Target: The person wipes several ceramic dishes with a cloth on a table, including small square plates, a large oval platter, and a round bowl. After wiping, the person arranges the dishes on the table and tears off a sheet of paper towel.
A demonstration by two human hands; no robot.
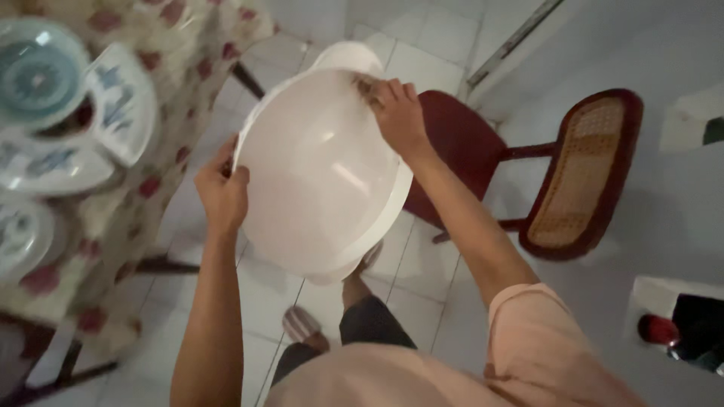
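Head view looks down on a large white basin (317,166) held tilted in the air above the tiled floor (422,60), with the left hand (221,192) closed on its left rim and the right hand (398,114) pressing a small brownish scrubber (367,85) against the upper right rim, fingers curled over it. Just behind the basin stands a dark red chair (581,173) with a cane back, while to the left a surface under a flowered cloth (162,124) carries blue-patterned plates (45,83), well apart from both hands
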